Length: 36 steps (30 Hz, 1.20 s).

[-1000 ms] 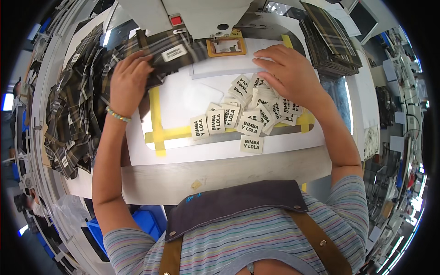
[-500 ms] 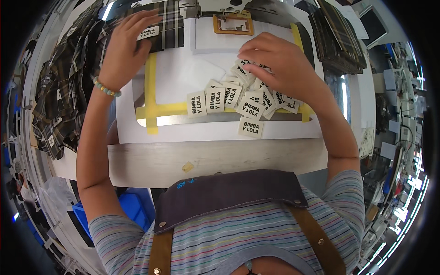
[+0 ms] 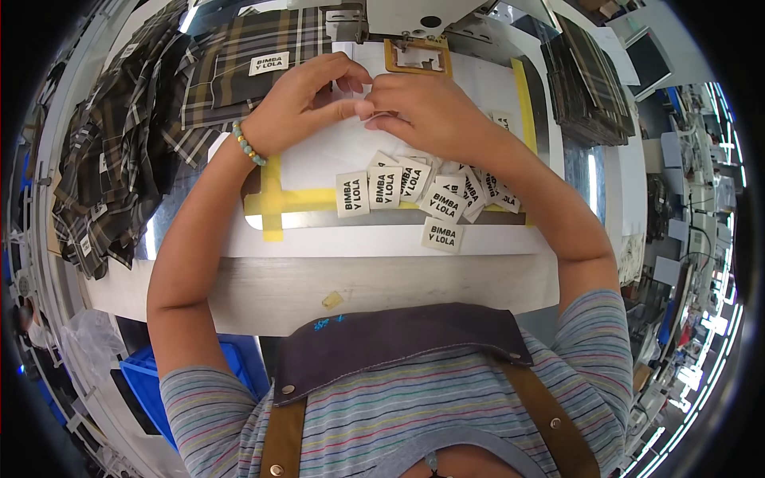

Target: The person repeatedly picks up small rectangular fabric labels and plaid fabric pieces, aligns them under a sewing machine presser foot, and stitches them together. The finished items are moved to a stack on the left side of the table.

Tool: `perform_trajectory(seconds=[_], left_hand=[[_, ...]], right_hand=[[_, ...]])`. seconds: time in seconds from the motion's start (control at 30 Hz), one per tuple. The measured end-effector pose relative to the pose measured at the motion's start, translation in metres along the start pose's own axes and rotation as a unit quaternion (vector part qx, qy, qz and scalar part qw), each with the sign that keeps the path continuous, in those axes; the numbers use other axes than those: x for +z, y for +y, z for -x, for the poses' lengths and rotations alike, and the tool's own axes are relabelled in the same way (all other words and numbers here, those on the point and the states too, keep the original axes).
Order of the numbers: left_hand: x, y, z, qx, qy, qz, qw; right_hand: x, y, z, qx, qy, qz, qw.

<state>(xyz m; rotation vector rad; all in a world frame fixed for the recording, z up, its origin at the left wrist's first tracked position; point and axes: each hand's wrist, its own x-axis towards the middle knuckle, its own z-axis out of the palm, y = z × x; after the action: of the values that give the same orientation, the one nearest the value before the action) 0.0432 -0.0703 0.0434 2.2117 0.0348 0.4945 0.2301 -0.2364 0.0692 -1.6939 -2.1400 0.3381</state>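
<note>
Above the white work surface my two hands come together fingertip to fingertip. My right hand (image 3: 426, 111) pinches a label (image 3: 386, 114), of which only a thin pale edge shows. Close by, my left hand (image 3: 299, 103) curves inward, its thumb near the label and a gap between thumb and forefinger. Below my hands lies a loose heap of square cream labels (image 3: 385, 186) with dark print. To the left, a dark plaid cloth piece (image 3: 231, 76) lies flat with one cream label (image 3: 269, 64) on it.
A sewing machine head (image 3: 414, 20) stands at the far side, beside a yellow-brown framed clamp (image 3: 418, 57). Folded plaid pieces (image 3: 586, 80) are stacked at right; more plaid cloth (image 3: 111, 151) hangs at left. Yellow tape (image 3: 272, 199) marks the surface. A blue bin (image 3: 151, 374) sits below.
My left hand has moved right, off the plaid cloth. My right hand has lifted away from the label heap toward the left, with a label between its fingers.
</note>
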Motion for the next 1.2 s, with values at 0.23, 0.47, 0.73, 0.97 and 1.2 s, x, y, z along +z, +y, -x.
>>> perform_trajectory(seconds=[0.23, 0.47, 0.73, 0.97, 1.2], left_hand=[[0.009, 0.009, 0.002, 0.009, -0.044, -0.104, 0.994], [0.007, 0.013, 0.001, -0.047, -0.056, -0.078, 0.994], [0.003, 0.011, 0.001, -0.093, -0.077, -0.048, 0.991], [0.001, 0.019, -0.002, -0.048, -0.050, -0.037, 0.997], [0.013, 0.025, -0.008, 0.117, 0.043, -0.179, 0.976]], right_hand=[[0.009, 0.018, -0.003, -0.048, 0.015, -0.141, 0.989], [-0.005, 0.010, 0.007, 0.065, 0.025, -0.211, 0.975], [-0.003, 0.004, 0.011, 0.077, 0.045, -0.067, 0.994], [-0.029, 0.014, 0.033, 0.103, 0.105, -0.131, 0.980], [-0.072, 0.079, 0.050, 0.294, -0.020, -0.167, 0.941]])
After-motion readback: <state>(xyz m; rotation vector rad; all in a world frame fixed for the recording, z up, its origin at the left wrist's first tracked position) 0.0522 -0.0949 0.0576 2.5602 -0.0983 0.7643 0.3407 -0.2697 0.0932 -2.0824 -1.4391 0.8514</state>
